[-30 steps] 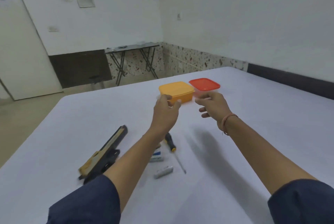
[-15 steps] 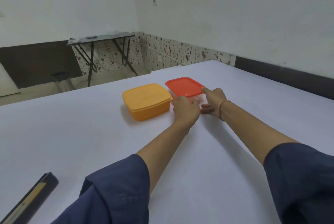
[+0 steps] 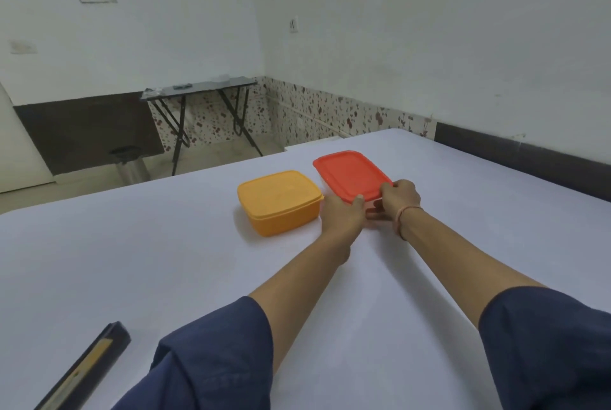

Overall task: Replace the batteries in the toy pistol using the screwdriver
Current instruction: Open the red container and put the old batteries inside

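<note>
Red-lidded plastic box [image 3: 350,174]: left hand [image 3: 342,214] and right hand [image 3: 400,194], previously reaching, gripped its near lid edge. Opening judged imminent.

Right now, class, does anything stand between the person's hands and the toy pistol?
Nothing visible does. The left hand and right hand hold the red lid at the far side; the toy pistol lies nearer, at the left.

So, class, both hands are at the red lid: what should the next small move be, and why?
Probably peel the red lid upward from its near edge. The left hand and right hand both pinch that edge, the lid is not yet off, and the orange box beside it is shut and untouched.
</note>
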